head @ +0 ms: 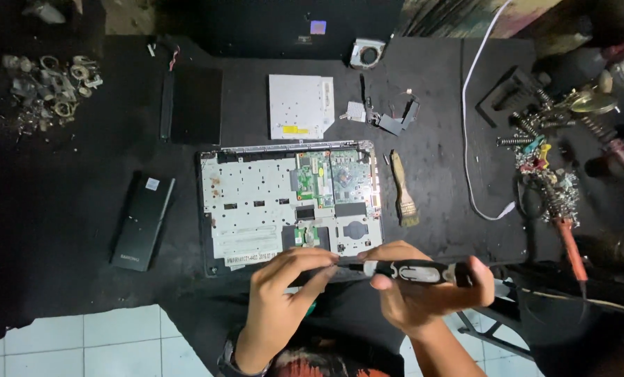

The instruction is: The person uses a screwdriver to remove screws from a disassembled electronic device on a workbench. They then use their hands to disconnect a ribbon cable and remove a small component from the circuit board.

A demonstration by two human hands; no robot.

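An opened laptop base [256, 202] lies on the black table with its metal frame and green circuit board [319, 178] exposed. My right hand [431, 293] grips a black and white screwdriver [413, 271] held level over the laptop's near edge. My left hand [287, 290] pinches the screwdriver's tip end between its fingertips. Both hands hover just in front of the laptop.
A silver optical drive [301, 106] and a black panel [192, 103] lie behind the laptop. A long black battery [143, 221] rests at left, a small brush [403, 190] at right. Soldering tools [560, 202], a white cable [469, 126] and loose screws [50, 87] crowd the edges.
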